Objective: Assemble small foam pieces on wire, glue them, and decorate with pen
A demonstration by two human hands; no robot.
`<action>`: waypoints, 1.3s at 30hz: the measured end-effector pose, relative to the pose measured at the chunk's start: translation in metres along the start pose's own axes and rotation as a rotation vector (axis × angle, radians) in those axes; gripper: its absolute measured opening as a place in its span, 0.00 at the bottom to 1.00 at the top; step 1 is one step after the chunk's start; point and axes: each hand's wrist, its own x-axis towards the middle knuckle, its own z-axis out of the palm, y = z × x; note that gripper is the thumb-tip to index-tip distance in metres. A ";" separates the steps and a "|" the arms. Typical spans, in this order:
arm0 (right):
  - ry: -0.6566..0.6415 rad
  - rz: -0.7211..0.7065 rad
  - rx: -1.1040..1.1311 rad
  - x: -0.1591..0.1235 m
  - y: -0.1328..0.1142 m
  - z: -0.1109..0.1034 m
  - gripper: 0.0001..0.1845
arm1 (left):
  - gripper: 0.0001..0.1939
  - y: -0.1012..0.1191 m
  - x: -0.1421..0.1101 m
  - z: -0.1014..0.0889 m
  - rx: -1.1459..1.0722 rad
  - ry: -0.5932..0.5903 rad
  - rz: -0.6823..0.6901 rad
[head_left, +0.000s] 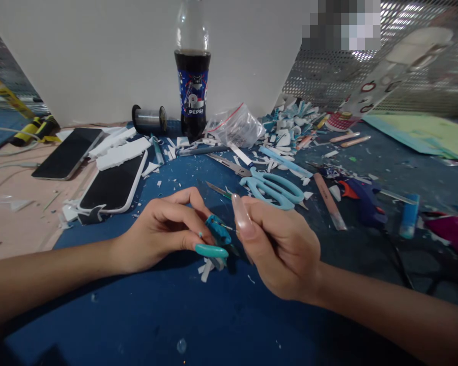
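My left hand point(171, 223) is closed, pinching a small bright-blue piece point(218, 230) between its fingers. A long teal nail shows on its thumb. Just to the right, my right hand point(280, 244) is closed with its fingertips pressed together. A thin metal piece point(231, 228) runs from the blue piece to these fingertips; most of it is hidden. Behind the right thumb a pointed blade point(216, 188) with a green shank sticks out; I cannot tell whether the hand holds it. White scraps point(208, 268) lie beneath the left hand.
Light-blue scissors point(277, 185) lie behind my right hand. Further back stand a Pepsi bottle point(193, 94), a wire spool point(149, 119), a plastic bag point(238, 127) and heaped scraps point(290, 127). Two phones lie left, one black point(70, 152), one white-edged point(114, 183). A glue gun point(368, 201) lies right.
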 end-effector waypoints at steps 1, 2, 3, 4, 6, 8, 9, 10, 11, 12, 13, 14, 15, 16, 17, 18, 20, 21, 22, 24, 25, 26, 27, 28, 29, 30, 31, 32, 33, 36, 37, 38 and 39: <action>-0.022 -0.005 -0.004 0.000 0.000 -0.001 0.18 | 0.03 0.000 0.000 0.000 0.012 0.000 0.007; -0.041 -0.001 -0.006 -0.001 -0.001 -0.001 0.18 | 0.04 0.000 0.000 0.000 0.027 -0.003 0.016; -0.052 0.004 -0.003 -0.001 -0.001 -0.001 0.18 | 0.04 0.000 0.000 0.000 0.044 -0.008 0.021; -0.060 0.015 0.008 -0.001 -0.001 0.000 0.18 | 0.04 0.000 0.001 0.000 0.064 -0.010 0.024; -0.071 0.060 0.031 0.000 -0.001 0.002 0.19 | 0.03 0.001 0.001 -0.001 0.103 -0.006 0.032; -0.073 0.115 0.055 0.001 -0.002 0.003 0.20 | 0.03 0.001 0.001 -0.001 0.146 0.000 0.051; -0.073 0.138 0.060 0.001 -0.003 0.003 0.20 | 0.03 0.001 0.001 -0.001 0.170 0.002 0.068; -0.076 0.147 0.058 0.002 -0.003 0.003 0.20 | 0.03 0.001 0.001 0.000 0.191 0.004 0.088; -0.079 0.142 0.053 0.002 -0.004 0.003 0.20 | 0.03 0.001 0.000 0.000 0.203 0.007 0.109; -0.081 0.132 0.046 0.001 -0.004 0.003 0.20 | 0.03 0.001 0.000 0.001 0.206 0.011 0.129; -0.084 0.119 0.038 0.001 -0.004 0.003 0.20 | 0.03 0.001 0.000 0.002 0.201 0.017 0.145; -0.079 0.109 0.030 0.001 -0.003 0.002 0.20 | 0.04 0.001 0.000 0.002 0.193 0.024 0.160; -0.071 0.105 0.026 0.000 -0.003 0.002 0.20 | 0.04 0.001 0.000 0.003 0.188 0.034 0.172; -0.060 0.110 0.024 0.000 -0.003 0.002 0.20 | 0.04 0.001 -0.001 0.003 0.192 0.044 0.182; -0.050 0.123 0.021 -0.001 -0.003 0.002 0.19 | 0.04 0.001 -0.001 0.003 0.205 0.058 0.193; -0.045 0.134 0.019 -0.001 -0.003 0.002 0.19 | 0.05 0.000 -0.001 0.004 0.225 0.075 0.206; -0.040 0.150 0.028 -0.002 -0.002 0.003 0.18 | 0.06 0.000 -0.001 0.004 0.264 0.115 0.237; -0.042 0.152 0.041 -0.002 -0.002 0.004 0.17 | 0.06 0.000 -0.001 0.004 0.280 0.128 0.253; -0.041 0.156 0.054 -0.003 -0.001 0.005 0.17 | 0.06 0.000 -0.001 0.004 0.294 0.137 0.267; -0.038 0.164 0.087 -0.003 -0.001 0.007 0.17 | 0.05 0.001 -0.001 0.003 0.324 0.151 0.288; -0.036 0.168 0.098 -0.004 -0.001 0.007 0.17 | 0.05 0.001 -0.001 0.003 0.349 0.158 0.297; -0.029 0.168 0.101 -0.004 -0.001 0.008 0.18 | 0.05 0.002 -0.002 0.003 0.382 0.164 0.306; -0.018 0.167 0.098 -0.003 -0.001 0.008 0.18 | 0.05 0.003 -0.002 0.003 0.419 0.164 0.315; -0.004 0.162 0.092 -0.003 -0.001 0.008 0.18 | 0.05 0.003 -0.002 0.003 0.450 0.154 0.324; 0.009 0.161 0.086 -0.003 -0.001 0.008 0.18 | 0.05 0.004 -0.003 0.003 0.474 0.134 0.333; 0.023 0.161 0.084 -0.002 -0.002 0.007 0.17 | 0.05 0.004 -0.003 0.003 0.488 0.109 0.337; 0.033 0.162 0.090 -0.002 -0.002 0.007 0.17 | 0.05 0.005 -0.004 0.003 0.495 0.082 0.339; 0.038 0.164 0.102 -0.001 -0.002 0.007 0.17 | 0.05 0.005 -0.004 0.003 0.496 0.058 0.339; 0.038 0.169 0.120 -0.001 -0.002 0.006 0.17 | 0.05 0.005 -0.004 0.003 0.495 0.040 0.338; 0.047 0.201 0.181 -0.001 -0.002 0.007 0.16 | 0.06 0.004 -0.002 0.003 0.493 0.012 0.332; 0.056 0.210 0.198 -0.001 -0.002 0.007 0.16 | 0.07 0.005 -0.002 0.003 0.491 0.008 0.330; 0.064 0.217 0.208 -0.001 -0.002 0.007 0.15 | 0.07 0.005 -0.001 0.003 0.491 0.006 0.330; 0.074 0.222 0.213 -0.001 -0.002 0.008 0.15 | 0.07 0.005 0.000 0.003 0.493 0.005 0.331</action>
